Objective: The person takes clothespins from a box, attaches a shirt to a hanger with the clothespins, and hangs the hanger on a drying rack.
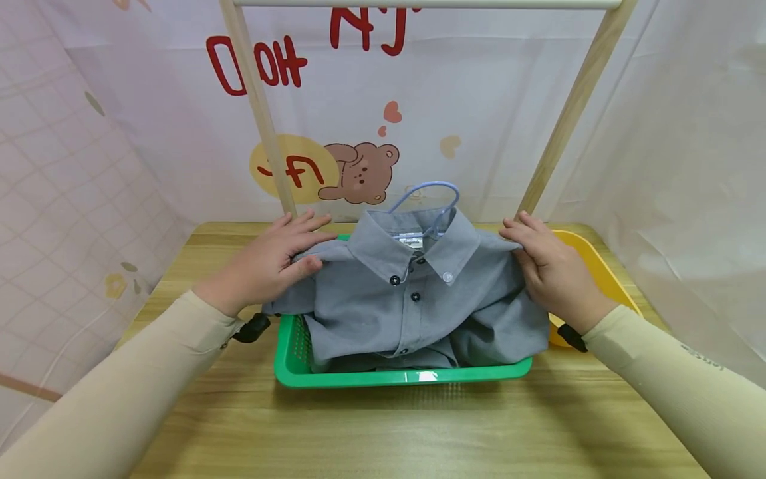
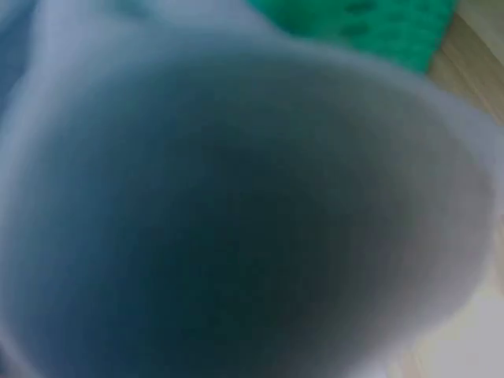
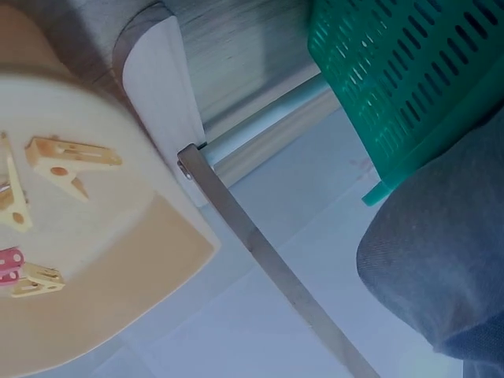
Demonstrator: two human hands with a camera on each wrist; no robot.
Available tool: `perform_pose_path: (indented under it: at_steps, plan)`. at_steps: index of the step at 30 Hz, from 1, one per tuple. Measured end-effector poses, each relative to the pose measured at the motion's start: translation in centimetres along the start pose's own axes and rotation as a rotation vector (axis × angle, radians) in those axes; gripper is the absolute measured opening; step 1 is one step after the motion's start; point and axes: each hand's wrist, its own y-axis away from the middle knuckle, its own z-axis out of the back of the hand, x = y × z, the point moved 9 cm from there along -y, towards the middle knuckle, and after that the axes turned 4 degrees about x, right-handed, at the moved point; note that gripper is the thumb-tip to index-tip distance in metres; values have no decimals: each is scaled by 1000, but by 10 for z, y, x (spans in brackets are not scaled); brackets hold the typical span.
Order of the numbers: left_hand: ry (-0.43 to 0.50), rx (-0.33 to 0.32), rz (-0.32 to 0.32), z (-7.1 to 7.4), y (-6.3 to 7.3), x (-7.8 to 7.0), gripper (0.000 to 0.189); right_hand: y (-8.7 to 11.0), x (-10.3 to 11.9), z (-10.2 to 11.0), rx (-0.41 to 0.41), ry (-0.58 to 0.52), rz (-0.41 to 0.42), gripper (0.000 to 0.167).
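A grey button-up shirt (image 1: pixel 383 299) lies over a green basket (image 1: pixel 395 379), its collar toward the rack. From the collar rises the hook of a light blue hanger (image 1: pixel 433 184); the rest of it is mostly inside the shirt. My left hand (image 1: pixel 269 263) rests on the shoulder at the left, fingers spread. At the opposite shoulder, my right hand (image 1: pixel 556 273) touches the cloth with extended fingers. Blurred grey cloth (image 2: pixel 236 205) fills most of the left wrist view. In the right wrist view, part of the shirt (image 3: pixel 441 244) hangs beside the basket (image 3: pixel 409 87).
Behind the basket stands a rack with wooden posts (image 1: pixel 577 100) and a white top bar (image 1: pixel 419 4). A yellow basin (image 1: pixel 589 263) sits at the right, with several clothespins (image 3: pixel 75 157) inside. All stand on a wooden table (image 1: pixel 383 432) before a printed curtain (image 1: pixel 479 86).
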Motion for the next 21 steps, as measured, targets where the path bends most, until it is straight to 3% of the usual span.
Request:
perform_pose_path:
  at_steps: [3, 5, 9, 15, 21]
  plan:
    - [65, -2, -3, 3, 1, 2, 48, 0, -1, 1, -1, -4, -9, 39]
    - [56, 16, 18, 4, 0, 4, 41, 0, -1, 1, 6, -7, -13, 38]
    - [-15, 77, 78, 2, -1, 6, 33, 1, -1, 1, 17, -9, -14, 38]
    - [-135, 144, 183, 1, -7, 8, 47, 1, 0, 2, 5, -8, -1, 39]
    - [-296, 107, 205, -4, -8, 9, 53, 0, 0, 0, 17, 21, -15, 44]
